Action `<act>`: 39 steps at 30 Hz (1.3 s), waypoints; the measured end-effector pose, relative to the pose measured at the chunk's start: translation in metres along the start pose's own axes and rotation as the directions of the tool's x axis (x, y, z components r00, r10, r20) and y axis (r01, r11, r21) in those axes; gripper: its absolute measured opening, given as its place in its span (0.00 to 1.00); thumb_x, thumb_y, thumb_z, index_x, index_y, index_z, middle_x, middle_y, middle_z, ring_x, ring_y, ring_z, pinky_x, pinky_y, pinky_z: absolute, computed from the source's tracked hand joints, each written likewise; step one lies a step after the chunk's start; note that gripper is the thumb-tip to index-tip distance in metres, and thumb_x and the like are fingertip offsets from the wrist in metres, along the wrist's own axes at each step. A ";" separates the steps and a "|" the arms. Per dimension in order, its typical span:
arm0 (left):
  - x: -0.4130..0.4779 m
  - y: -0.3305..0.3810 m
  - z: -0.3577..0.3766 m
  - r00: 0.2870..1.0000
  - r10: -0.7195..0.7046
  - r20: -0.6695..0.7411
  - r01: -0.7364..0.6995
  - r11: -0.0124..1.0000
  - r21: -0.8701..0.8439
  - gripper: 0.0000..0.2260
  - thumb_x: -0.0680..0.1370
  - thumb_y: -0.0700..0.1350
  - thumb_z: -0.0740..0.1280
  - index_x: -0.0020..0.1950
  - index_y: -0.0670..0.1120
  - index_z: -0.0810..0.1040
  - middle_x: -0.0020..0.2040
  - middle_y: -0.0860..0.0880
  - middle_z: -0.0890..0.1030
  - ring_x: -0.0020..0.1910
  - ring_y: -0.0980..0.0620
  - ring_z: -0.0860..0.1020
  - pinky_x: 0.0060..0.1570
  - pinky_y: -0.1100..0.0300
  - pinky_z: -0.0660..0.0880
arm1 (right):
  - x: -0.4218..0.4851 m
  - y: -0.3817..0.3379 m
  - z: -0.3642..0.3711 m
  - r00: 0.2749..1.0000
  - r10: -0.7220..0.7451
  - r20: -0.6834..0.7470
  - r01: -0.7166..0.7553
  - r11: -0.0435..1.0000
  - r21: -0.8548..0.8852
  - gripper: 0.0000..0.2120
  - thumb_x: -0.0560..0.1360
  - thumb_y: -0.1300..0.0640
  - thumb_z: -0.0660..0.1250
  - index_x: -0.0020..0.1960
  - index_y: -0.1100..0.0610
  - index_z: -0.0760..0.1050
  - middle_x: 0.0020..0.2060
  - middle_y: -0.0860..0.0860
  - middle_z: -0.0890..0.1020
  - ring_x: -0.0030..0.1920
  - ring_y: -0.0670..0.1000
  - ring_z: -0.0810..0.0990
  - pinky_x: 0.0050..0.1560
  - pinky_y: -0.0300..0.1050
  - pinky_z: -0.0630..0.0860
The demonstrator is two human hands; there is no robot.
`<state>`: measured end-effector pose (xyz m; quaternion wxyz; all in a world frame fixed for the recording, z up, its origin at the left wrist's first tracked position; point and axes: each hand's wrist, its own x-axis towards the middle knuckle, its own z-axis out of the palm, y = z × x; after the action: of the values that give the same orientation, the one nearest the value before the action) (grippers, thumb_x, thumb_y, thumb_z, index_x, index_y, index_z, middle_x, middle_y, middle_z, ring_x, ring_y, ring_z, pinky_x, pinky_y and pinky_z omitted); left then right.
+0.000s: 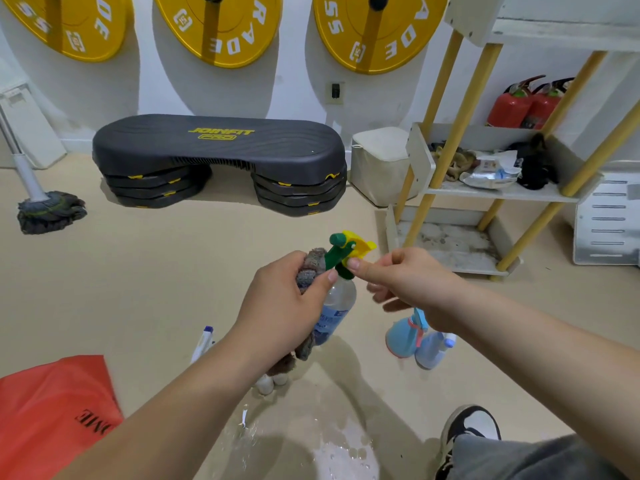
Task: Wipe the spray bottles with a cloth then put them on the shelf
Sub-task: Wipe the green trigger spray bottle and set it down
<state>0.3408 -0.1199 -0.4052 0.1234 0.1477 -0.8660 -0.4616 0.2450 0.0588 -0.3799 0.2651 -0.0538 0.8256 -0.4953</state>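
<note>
Two hands are holding one bottle [341, 301] in the air, left of the shelf [491, 194] and nearer the camera.
Left hand [287, 306] is gripping the clear body together with a grey cloth [311, 266]; right hand [408, 282] is pinching the green-and-yellow sprayer [346, 247] between thumb and forefinger. Two blue bottles [403, 336] are standing on the floor in front of the shelf.

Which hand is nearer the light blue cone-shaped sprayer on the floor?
Right. The right hand pinches the green-topped bottle just above the blue sprayer; the left hand grips the cloth farther to its left.
</note>
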 end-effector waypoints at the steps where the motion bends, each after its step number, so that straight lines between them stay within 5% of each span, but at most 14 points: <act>1: 0.000 0.000 0.003 1.000 -0.008 -0.019 0.008 1.000 0.018 0.12 0.79 0.53 0.73 0.41 0.48 0.77 0.27 0.57 0.74 0.29 0.57 0.72 0.31 0.61 0.65 | -0.002 -0.001 0.002 0.999 0.024 0.041 -0.025 0.999 0.024 0.27 0.74 0.39 0.74 0.53 0.65 0.81 0.42 0.56 0.86 0.40 0.53 0.84 0.48 0.52 0.83; 5: -0.002 0.005 0.008 0.999 -0.010 -0.045 0.013 0.997 0.081 0.13 0.80 0.53 0.71 0.41 0.49 0.75 0.33 0.53 0.77 0.36 0.52 0.76 0.35 0.56 0.70 | -0.007 -0.007 0.011 0.985 -0.060 0.160 0.020 0.971 0.240 0.14 0.82 0.54 0.67 0.57 0.65 0.82 0.44 0.57 0.85 0.42 0.52 0.82 0.45 0.50 0.81; 7: -0.006 0.010 0.011 0.999 -0.008 -0.044 0.012 0.996 0.090 0.12 0.81 0.53 0.70 0.41 0.50 0.74 0.34 0.53 0.78 0.36 0.52 0.77 0.34 0.58 0.68 | -0.009 -0.008 0.014 0.984 -0.079 0.159 0.032 0.960 0.280 0.13 0.81 0.54 0.69 0.55 0.64 0.83 0.43 0.54 0.85 0.43 0.51 0.81 0.45 0.48 0.80; 11: -0.014 0.013 0.020 1.000 0.013 0.011 -0.014 0.995 0.094 0.08 0.82 0.51 0.67 0.46 0.50 0.76 0.39 0.54 0.80 0.40 0.51 0.78 0.37 0.56 0.71 | -0.011 -0.011 0.018 0.996 -0.040 0.076 0.024 0.981 0.194 0.16 0.73 0.46 0.78 0.44 0.59 0.82 0.37 0.53 0.84 0.39 0.49 0.80 0.44 0.46 0.80; 17: -0.019 0.011 0.016 0.977 0.032 0.212 -0.030 0.999 -0.017 0.10 0.84 0.53 0.65 0.45 0.52 0.79 0.38 0.55 0.82 0.37 0.61 0.79 0.36 0.67 0.71 | -0.011 -0.013 0.019 0.999 -0.003 -0.049 0.012 0.983 0.183 0.10 0.73 0.54 0.77 0.40 0.59 0.81 0.31 0.52 0.80 0.34 0.49 0.78 0.41 0.47 0.78; 20: -0.015 0.009 0.009 0.992 -0.077 0.098 0.090 0.987 -0.137 0.12 0.85 0.52 0.64 0.49 0.49 0.84 0.42 0.51 0.86 0.43 0.55 0.83 0.42 0.62 0.77 | -0.012 -0.014 0.012 0.995 -0.042 -0.095 0.049 0.996 0.072 0.09 0.74 0.55 0.75 0.41 0.60 0.79 0.31 0.56 0.77 0.33 0.51 0.76 0.39 0.46 0.79; 22: -0.009 0.003 0.004 0.961 -0.275 0.013 0.262 0.897 -0.357 0.15 0.85 0.51 0.63 0.47 0.42 0.82 0.39 0.41 0.86 0.37 0.51 0.84 0.38 0.63 0.78 | -0.013 -0.015 0.004 0.992 -0.082 -0.091 0.084 0.996 0.019 0.10 0.74 0.56 0.76 0.42 0.60 0.77 0.32 0.57 0.76 0.35 0.53 0.76 0.40 0.47 0.80; 24: -0.003 -0.007 0.001 0.920 -0.391 0.017 0.356 0.817 -0.454 0.21 0.82 0.56 0.64 0.48 0.38 0.79 0.40 0.40 0.86 0.40 0.43 0.84 0.44 0.56 0.81 | -0.016 -0.015 -0.002 0.988 -0.150 -0.042 0.150 0.989 -0.011 0.15 0.72 0.56 0.78 0.43 0.65 0.76 0.34 0.58 0.77 0.37 0.53 0.77 0.42 0.50 0.80; 26: 0.000 -0.010 0.001 0.908 -0.415 0.064 0.398 0.801 -0.448 0.21 0.82 0.59 0.62 0.52 0.42 0.83 0.44 0.44 0.87 0.45 0.40 0.85 0.51 0.49 0.81 | -0.019 -0.016 -0.004 0.972 -0.235 0.031 0.236 0.971 -0.040 0.20 0.71 0.55 0.80 0.52 0.68 0.77 0.39 0.65 0.78 0.41 0.55 0.78 0.44 0.51 0.81; 31: -0.003 -0.001 0.007 0.878 -0.385 0.285 0.479 0.704 -0.525 0.17 0.85 0.59 0.59 0.57 0.52 0.85 0.51 0.44 0.88 0.45 0.44 0.81 0.45 0.50 0.77 | -0.032 -0.023 -0.001 0.912 -0.386 0.140 0.399 0.913 -0.085 0.14 0.77 0.57 0.75 0.57 0.65 0.79 0.51 0.68 0.82 0.43 0.51 0.79 0.44 0.47 0.81; 34: -0.003 -0.002 0.008 0.846 -0.423 0.324 0.531 0.626 -0.571 0.18 0.85 0.55 0.60 0.57 0.48 0.87 0.54 0.44 0.89 0.47 0.44 0.84 0.44 0.53 0.75 | -0.027 -0.021 0.008 0.928 -0.349 0.127 0.361 0.929 -0.082 0.17 0.78 0.55 0.75 0.57 0.68 0.78 0.46 0.67 0.82 0.41 0.52 0.77 0.41 0.48 0.76; 37: -0.005 0.007 0.011 0.837 -0.426 0.343 0.542 0.562 -0.625 0.16 0.85 0.49 0.61 0.58 0.43 0.86 0.56 0.41 0.88 0.50 0.44 0.87 0.52 0.51 0.81 | -0.023 -0.018 0.009 0.967 -0.245 0.071 0.248 0.967 -0.050 0.15 0.77 0.56 0.75 0.55 0.67 0.79 0.38 0.56 0.80 0.35 0.48 0.77 0.36 0.44 0.76; 39: -0.009 0.012 0.017 0.814 -0.435 0.385 0.579 0.556 -0.597 0.16 0.86 0.50 0.61 0.56 0.44 0.86 0.54 0.42 0.89 0.45 0.47 0.87 0.48 0.54 0.81 | -0.023 -0.012 0.006 0.982 -0.184 0.031 0.185 0.982 -0.044 0.13 0.76 0.55 0.76 0.51 0.65 0.80 0.35 0.52 0.81 0.35 0.49 0.77 0.36 0.46 0.76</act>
<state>0.3417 -0.0974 -0.4050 -0.0539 0.2892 -0.5565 -0.7770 0.2655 0.0564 -0.3628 0.2276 -0.1429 0.8249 -0.4974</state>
